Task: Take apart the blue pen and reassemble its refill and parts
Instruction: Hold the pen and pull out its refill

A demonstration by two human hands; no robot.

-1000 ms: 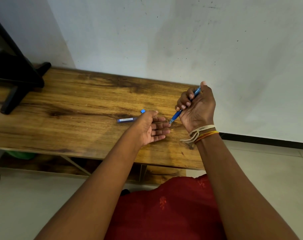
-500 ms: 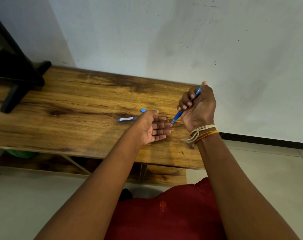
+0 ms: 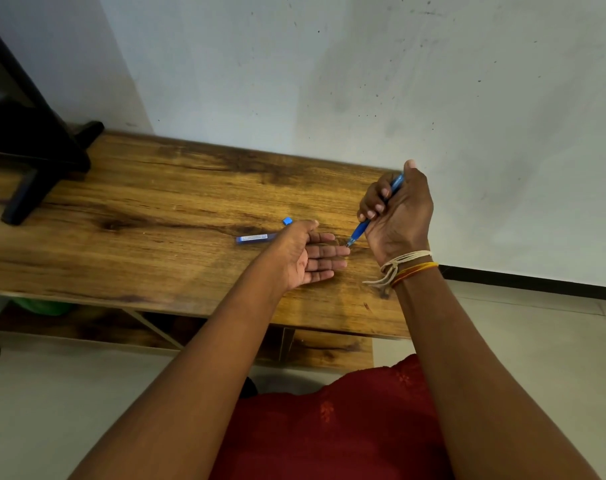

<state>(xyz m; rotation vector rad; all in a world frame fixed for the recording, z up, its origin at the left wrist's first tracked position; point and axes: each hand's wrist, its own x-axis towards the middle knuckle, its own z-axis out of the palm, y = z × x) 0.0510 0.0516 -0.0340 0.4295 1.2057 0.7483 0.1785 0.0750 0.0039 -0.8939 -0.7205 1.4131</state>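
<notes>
Right hand (image 3: pixel 397 216) grips the blue pen (image 3: pixel 360 230) in a fist, fingers (image 3: pixel 374 206) curled round the barrel, thumb up on the top end, tip angled down and left. The pen tip sits just at the left hand (image 3: pixel 308 258), which lies palm-up with fingers straight and pressed together, holding nothing (looks like a catching palm). Whether the tip actually touches the fingertips is hard to tell from this angle.

On the desk (image 3: pixel 156 209), behind the left hand: a slim blue tube with a label (image 3: pixel 253 238), partly hidden by the thumb side, and a small blue cap piece (image 3: pixel 287 221) just beyond it, apart from the tube. Probably pen parts already off, so the task seems mid-way.

Risks: any small part or refill dropping out of the tip could miss the flat palm and roll, since the straight fingers form no cup. The fist grip covers most of the barrel, so twisting or pulling a section would be awkward and could slip. The loose tube is round and could get nudged by the left hand.

Room: both hands work near the desk's right end, with the right edge and the near edge (image 3: pixel 329 329) close, floor beyond. Wall just behind the right hand limits lift-back. Plenty of bare wood to the left; dark stand (image 3: pixel 35 168) sits well apart at the far left
</notes>
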